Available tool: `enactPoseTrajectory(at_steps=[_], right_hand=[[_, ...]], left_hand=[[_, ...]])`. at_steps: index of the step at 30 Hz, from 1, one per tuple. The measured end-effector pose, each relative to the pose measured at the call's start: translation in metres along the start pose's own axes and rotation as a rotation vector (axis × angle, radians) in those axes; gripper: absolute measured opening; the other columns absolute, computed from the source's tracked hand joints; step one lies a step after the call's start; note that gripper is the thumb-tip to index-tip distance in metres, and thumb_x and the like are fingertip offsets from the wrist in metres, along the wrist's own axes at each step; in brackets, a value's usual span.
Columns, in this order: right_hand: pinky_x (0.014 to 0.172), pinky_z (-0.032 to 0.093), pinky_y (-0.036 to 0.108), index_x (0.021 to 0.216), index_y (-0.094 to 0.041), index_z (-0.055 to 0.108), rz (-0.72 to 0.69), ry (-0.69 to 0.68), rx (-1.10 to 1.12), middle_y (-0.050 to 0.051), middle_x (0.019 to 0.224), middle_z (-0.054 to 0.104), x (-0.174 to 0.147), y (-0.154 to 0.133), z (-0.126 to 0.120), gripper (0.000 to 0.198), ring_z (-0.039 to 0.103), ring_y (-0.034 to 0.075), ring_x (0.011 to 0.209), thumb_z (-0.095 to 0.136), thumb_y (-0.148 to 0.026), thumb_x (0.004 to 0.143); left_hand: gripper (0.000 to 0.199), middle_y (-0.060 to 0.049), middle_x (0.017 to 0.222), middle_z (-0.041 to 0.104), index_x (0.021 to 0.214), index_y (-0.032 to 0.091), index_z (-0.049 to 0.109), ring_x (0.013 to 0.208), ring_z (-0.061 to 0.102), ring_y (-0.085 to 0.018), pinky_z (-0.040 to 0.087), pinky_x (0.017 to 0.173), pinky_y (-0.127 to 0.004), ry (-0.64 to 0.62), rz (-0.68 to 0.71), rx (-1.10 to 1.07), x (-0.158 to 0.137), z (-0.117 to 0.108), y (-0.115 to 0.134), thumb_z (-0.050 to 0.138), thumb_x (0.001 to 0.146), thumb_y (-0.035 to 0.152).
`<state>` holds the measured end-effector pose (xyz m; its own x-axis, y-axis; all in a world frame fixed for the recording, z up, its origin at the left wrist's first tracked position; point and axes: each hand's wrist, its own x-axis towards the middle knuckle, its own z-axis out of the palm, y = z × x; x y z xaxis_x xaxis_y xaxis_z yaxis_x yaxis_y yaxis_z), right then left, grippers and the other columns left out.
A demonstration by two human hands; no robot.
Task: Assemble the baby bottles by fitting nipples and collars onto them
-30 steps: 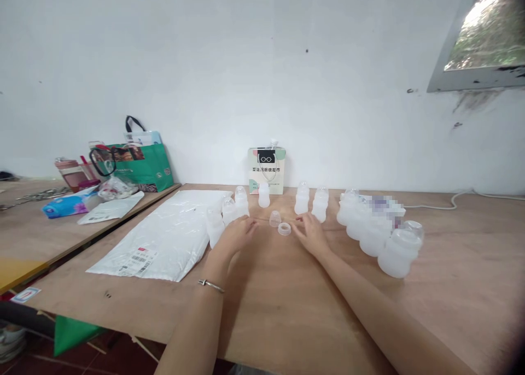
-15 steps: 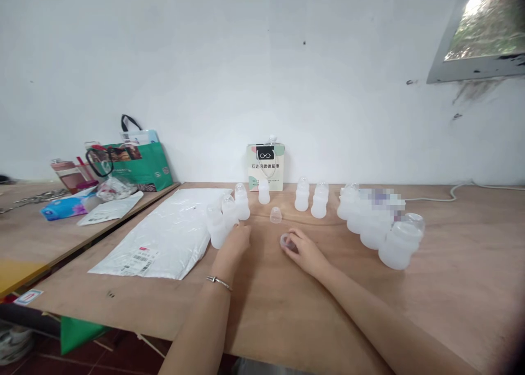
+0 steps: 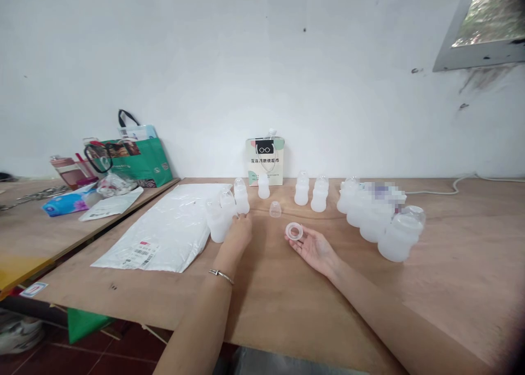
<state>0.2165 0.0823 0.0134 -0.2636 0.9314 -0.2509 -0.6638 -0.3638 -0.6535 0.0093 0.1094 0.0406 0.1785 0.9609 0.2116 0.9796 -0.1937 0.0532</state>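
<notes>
half a second ago the right hand [image 3: 312, 247] lay palm down over the clear ring [image 3: 294, 231] on the wooden table [image 3: 287, 304]; now it has turned palm up and holds the ring raised at its fingertips, the fingers loosely curled about it rather than shut into a fist. the left hand [image 3: 237, 234] has slid a little further toward the small bottles [image 3: 222, 216] at the edge of the white plastic bag [image 3: 168, 233], and its fingers now touch the nearest one; whether they grip it cannot be told.

the ring is a short, see-through plastic collar with a round hole through its middle, tilted so the opening faces the camera. it sits just off the table, between the two hands, a little in front of the loose clear dome cap [image 3: 275, 209]. more bottles [image 3: 381, 222] stand in a row to the right.
</notes>
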Motion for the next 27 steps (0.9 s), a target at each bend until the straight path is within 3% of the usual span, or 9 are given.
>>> enactPoseTrajectory(at_steps=[2, 4, 9, 13, 19, 27], right_hand=[[0.063, 0.054, 0.024, 0.086, -0.013, 0.059, 0.004, 0.000, 0.010, 0.010, 0.079, 0.069, 0.003, -0.001, -0.001, 0.015, 0.067, 0.016, 0.070, 0.043, -0.016, 0.084], [0.064, 0.055, 0.024, 0.088, -0.013, 0.058, 0.005, -0.007, 0.019, 0.009, 0.080, 0.069, 0.004, -0.001, -0.001, 0.016, 0.067, 0.016, 0.071, 0.043, -0.015, 0.084], [0.068, 0.055, 0.024, 0.094, -0.013, 0.058, -0.003, -0.032, 0.036, 0.008, 0.081, 0.069, 0.006, -0.001, -0.001, 0.017, 0.068, 0.015, 0.073, 0.043, -0.014, 0.084], [0.070, 0.055, 0.023, 0.095, -0.011, 0.057, 0.000, -0.057, 0.048, 0.010, 0.083, 0.069, 0.005, -0.001, 0.000, 0.018, 0.067, 0.015, 0.074, 0.043, -0.013, 0.085], [0.070, 0.055, 0.022, 0.090, -0.010, 0.057, 0.014, -0.076, 0.081, 0.008, 0.075, 0.068, 0.001, -0.001, 0.002, 0.017, 0.067, 0.013, 0.069, 0.040, -0.013, 0.087], [0.068, 0.054, 0.017, 0.085, -0.014, 0.061, -0.046, -0.116, 0.125, 0.005, 0.075, 0.068, 0.000, -0.003, -0.001, 0.020, 0.066, 0.011, 0.069, 0.042, -0.016, 0.087]], left_hand=[[0.039, -0.014, 0.106, 0.053, 0.121, 0.013, 0.043, 0.095, 0.053, -0.021, 0.040, 0.086, -0.035, 0.068, 0.051, -0.099, 0.002, -0.002, 0.007, 0.034, 0.084, 0.007], [0.039, -0.009, 0.105, 0.052, 0.124, 0.020, 0.042, 0.091, 0.054, -0.016, 0.041, 0.086, -0.031, 0.158, 0.124, -0.325, 0.003, -0.003, 0.017, 0.032, 0.088, 0.013], [0.019, -0.005, 0.093, 0.057, 0.096, 0.019, 0.058, 0.085, 0.058, -0.014, 0.048, 0.078, -0.029, 0.266, 0.255, -0.964, 0.003, 0.008, 0.047, 0.041, 0.088, 0.025], [0.019, -0.006, 0.093, 0.060, 0.091, 0.017, 0.058, 0.084, 0.061, -0.015, 0.053, 0.070, -0.026, 0.344, 0.223, -1.235, 0.000, 0.016, 0.062, 0.051, 0.083, 0.032], [0.017, -0.006, 0.094, 0.064, 0.091, 0.017, 0.064, 0.087, 0.062, -0.014, 0.053, 0.080, -0.028, 0.540, 0.343, -1.136, -0.008, 0.016, 0.070, 0.057, 0.080, 0.028], [0.018, -0.006, 0.103, 0.064, 0.094, 0.021, 0.064, 0.099, 0.056, -0.018, 0.045, 0.091, -0.035, 0.440, 0.527, -0.675, -0.006, 0.016, 0.066, 0.053, 0.083, 0.029]])
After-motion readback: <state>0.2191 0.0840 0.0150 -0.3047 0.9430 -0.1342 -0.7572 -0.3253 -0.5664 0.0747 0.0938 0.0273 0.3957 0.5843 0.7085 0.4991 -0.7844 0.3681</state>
